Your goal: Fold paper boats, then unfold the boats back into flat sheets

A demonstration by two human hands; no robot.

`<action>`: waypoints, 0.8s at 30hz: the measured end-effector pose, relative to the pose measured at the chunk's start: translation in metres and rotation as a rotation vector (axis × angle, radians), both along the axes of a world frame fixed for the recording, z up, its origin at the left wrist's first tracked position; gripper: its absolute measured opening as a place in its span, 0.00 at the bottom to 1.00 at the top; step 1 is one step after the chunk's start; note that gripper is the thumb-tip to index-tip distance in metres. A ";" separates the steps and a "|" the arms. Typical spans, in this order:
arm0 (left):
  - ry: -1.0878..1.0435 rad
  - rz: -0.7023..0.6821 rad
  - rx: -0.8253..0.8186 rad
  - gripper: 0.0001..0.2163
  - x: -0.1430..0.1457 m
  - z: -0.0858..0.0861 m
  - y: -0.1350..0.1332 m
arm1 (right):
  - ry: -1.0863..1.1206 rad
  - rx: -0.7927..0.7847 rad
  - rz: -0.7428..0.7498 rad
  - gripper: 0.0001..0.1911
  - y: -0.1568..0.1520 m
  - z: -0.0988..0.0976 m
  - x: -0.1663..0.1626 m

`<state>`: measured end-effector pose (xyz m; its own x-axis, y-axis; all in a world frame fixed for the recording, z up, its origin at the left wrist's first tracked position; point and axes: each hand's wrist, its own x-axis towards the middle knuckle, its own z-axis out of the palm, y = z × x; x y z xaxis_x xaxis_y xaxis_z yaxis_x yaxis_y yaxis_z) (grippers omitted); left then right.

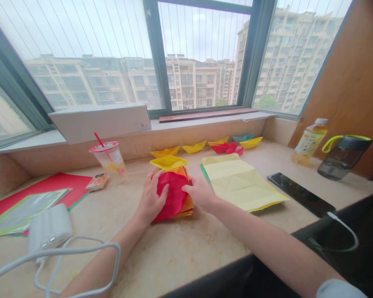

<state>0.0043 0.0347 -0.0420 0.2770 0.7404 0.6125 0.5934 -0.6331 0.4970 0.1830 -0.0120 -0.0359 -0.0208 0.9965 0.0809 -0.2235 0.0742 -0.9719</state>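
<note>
A crumpled red sheet of paper (173,192) lies on a stack of orange and yellow paper (188,203) in front of me. My left hand (151,194) grips its left side, the thumb on top and the fingers along the far edge. At the right side, my right hand (202,192) pinches the red sheet with its thumb on top; its other fingers are partly hidden. Just beyond the stack sits a yellow paper boat (168,162), its base close to the orange paper. To the right of my hands are pale yellow creased sheets (242,182).
Several paper boats, including an orange one (165,152) and a red one (222,147), line the back. A cup with a straw (108,159), a small packet (98,182) and a white charger (49,227) are left; a phone (301,193), drink bottle (309,142) and dark bottle (343,157) right.
</note>
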 end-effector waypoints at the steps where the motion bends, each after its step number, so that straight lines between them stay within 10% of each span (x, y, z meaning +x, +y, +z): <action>1: -0.063 0.049 0.035 0.26 0.000 0.005 -0.002 | 0.028 0.049 -0.040 0.18 0.001 0.002 0.002; 9: -0.579 -0.232 -0.441 0.29 0.002 0.020 -0.004 | -0.019 0.274 -0.107 0.23 0.000 0.013 0.012; 24: -0.430 -0.416 -0.596 0.14 0.003 0.011 -0.017 | 0.036 0.310 -0.168 0.23 0.001 0.006 0.015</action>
<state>0.0073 0.0176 -0.0305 0.4303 0.8625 0.2665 0.0525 -0.3186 0.9464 0.1977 -0.0106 -0.0297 0.1494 0.9137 0.3780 -0.2170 0.4033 -0.8890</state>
